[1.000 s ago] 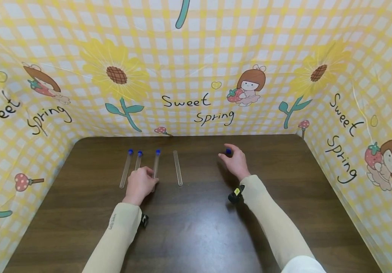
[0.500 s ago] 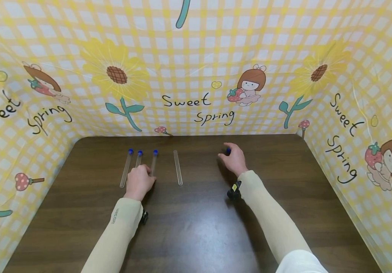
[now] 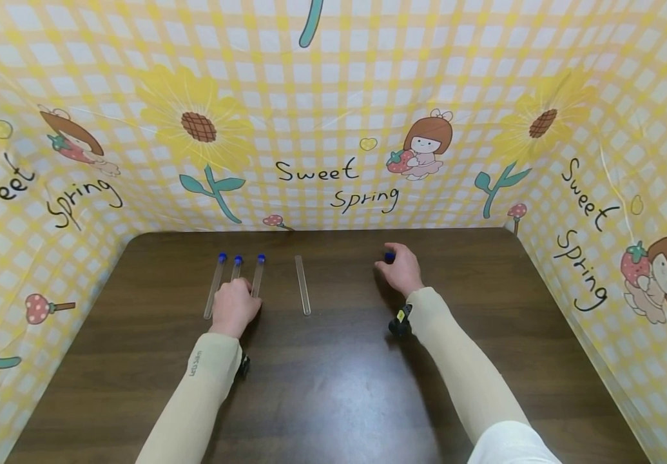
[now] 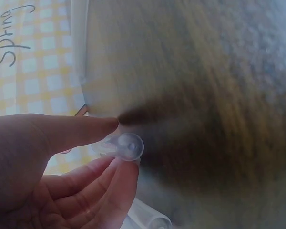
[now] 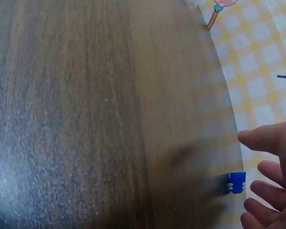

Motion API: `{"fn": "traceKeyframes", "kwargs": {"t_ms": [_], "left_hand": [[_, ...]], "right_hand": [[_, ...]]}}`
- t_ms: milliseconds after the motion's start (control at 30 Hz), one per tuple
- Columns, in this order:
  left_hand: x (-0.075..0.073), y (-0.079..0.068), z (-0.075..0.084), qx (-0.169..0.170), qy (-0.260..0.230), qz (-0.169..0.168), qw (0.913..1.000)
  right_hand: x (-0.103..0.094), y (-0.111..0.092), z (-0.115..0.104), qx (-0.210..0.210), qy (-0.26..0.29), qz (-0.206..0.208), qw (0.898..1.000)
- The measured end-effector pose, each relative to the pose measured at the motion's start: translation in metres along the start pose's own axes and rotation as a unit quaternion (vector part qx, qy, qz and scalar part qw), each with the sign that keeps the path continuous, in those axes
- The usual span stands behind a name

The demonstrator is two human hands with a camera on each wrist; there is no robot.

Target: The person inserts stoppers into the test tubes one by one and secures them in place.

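Note:
My left hand (image 3: 234, 306) pinches a clear test tube (image 3: 258, 278) with a blue cap between thumb and fingers. In the left wrist view the tube's rounded bottom (image 4: 132, 147) pokes out between the fingertips. Just left of it lie two more capped test tubes, one at the far left (image 3: 215, 287) and one partly hidden behind the hand (image 3: 237, 269). On the right, my right hand (image 3: 404, 270) hovers with spread, bent fingers around a loose blue cap (image 3: 389, 256). The right wrist view shows this cap (image 5: 237, 182) on the table, apart from the thumb.
An uncapped clear test tube (image 3: 303, 285) lies between the two hands. The dark wooden table (image 3: 333, 367) is bounded at the back and sides by a yellow checked cloth (image 3: 321, 116).
My left hand has shifted slightly left and away from me, bringing its capped test tube closer to the other two. The right hand has barely moved around the loose cap.

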State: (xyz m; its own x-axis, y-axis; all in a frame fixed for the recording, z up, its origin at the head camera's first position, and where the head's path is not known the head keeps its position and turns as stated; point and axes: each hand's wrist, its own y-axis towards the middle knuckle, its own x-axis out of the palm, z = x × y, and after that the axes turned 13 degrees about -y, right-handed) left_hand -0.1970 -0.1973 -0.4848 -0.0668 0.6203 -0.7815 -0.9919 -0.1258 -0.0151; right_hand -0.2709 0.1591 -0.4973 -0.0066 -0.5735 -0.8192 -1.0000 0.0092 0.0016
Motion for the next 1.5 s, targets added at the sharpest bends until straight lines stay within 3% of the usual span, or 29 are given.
{"fn": "traceKeyframes", "kwargs": {"t_ms": [600, 900, 1267, 1500], "left_hand": [[-0.002, -0.002, 0.002, -0.015, 0.002, 0.012, 0.9998], [0.001, -0.003, 0.009, 0.026, -0.001, 0.053, 0.9983], [0.010, -0.005, 0.025, 0.025, -0.027, 0.044, 0.9984], [0.018, -0.008, 0.034, 0.051, -0.033, 0.031, 0.9977]], "right_hand": [[0.005, -0.001, 0.005, -0.005, -0.014, -0.006, 1.000], [0.006, 0.000, 0.008, -0.007, -0.032, -0.006, 0.999], [0.007, -0.001, 0.008, -0.016, -0.056, -0.001, 0.998], [0.007, 0.000, 0.007, -0.015, -0.063, -0.002, 0.998]]}}
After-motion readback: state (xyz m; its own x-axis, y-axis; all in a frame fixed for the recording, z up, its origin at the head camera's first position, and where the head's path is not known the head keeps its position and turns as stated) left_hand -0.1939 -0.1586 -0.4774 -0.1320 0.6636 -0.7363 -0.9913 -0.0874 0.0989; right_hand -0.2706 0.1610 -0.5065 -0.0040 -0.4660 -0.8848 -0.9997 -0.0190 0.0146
